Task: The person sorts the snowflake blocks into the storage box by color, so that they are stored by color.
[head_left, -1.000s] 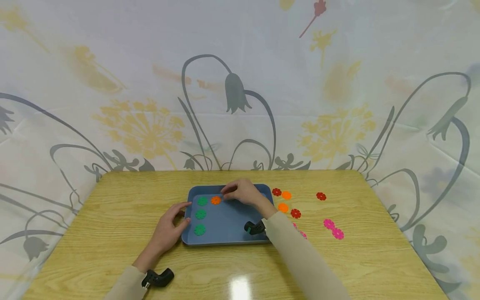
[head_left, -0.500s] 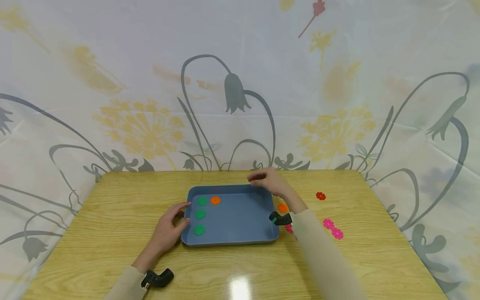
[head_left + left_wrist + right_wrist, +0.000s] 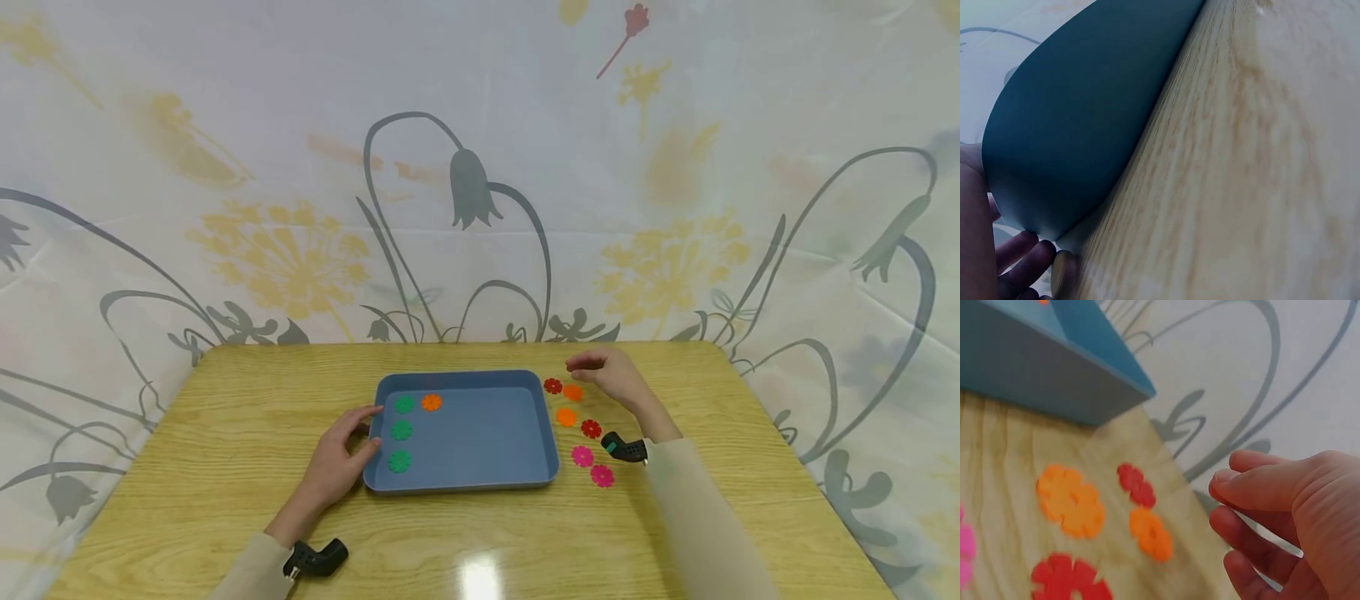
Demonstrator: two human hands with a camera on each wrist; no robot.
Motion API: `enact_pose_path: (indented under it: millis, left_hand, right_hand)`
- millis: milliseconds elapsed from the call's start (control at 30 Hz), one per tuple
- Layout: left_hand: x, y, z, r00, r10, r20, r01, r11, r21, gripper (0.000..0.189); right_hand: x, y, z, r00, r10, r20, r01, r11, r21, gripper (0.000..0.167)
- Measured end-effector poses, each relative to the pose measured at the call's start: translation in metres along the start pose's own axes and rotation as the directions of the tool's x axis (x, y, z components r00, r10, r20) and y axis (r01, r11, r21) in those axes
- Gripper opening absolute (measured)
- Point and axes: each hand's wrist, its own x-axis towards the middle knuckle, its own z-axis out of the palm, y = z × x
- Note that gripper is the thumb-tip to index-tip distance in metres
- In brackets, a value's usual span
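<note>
At the left end of the shallow blue tray (image 3: pixel 480 450), my left hand (image 3: pixel 337 454) holds the side wall, thumb and index finger over the rim. In the left wrist view, other fingertips (image 3: pixel 1035 259) touch the wall's outer face. Inside the tray, several flower-shaped plastic discs lie flat: green discs (image 3: pixel 401 430) in a column at the left, and one orange disc (image 3: pixel 431 402) beside the top green one. My right hand (image 3: pixel 615 379) hovers over the table right of the tray, fingers loosely bent. In the right wrist view, nothing shows between its fingertips.
Right of the tray lie red discs (image 3: pixel 591 428), orange discs (image 3: pixel 566 417) and pink discs (image 3: pixel 582 456) on the wooden table (image 3: pixel 247 408). My right forearm covers part of that side. A flower-printed cloth (image 3: pixel 480 183) rises behind the table's far edge.
My right hand has left the tray's inside, crossed its far right corner and moved right over the table. The orange disc stays in the tray. My left hand has not moved.
</note>
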Motion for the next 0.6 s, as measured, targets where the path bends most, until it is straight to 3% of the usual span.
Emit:
enact_pose_path:
  millis: [267, 600]
  left_hand:
    - [0.0, 0.0, 0.001, 1.0, -0.013, -0.001, 0.013, 1.0, -0.001, 0.043]
    - [0.001, 0.0, -0.001, 1.0, -0.01, -0.001, 0.01, 1.0, -0.004, 0.043]
  right_hand:
    - [-0.012, 0.025, -0.002, 0.999, 0.022, 0.023, -0.022, 1.0, 0.016, 0.028]
    - [-0.012, 0.031, 0.002, 0.998, 0.026, 0.058, -0.026, 1.0, 0.005, 0.034]
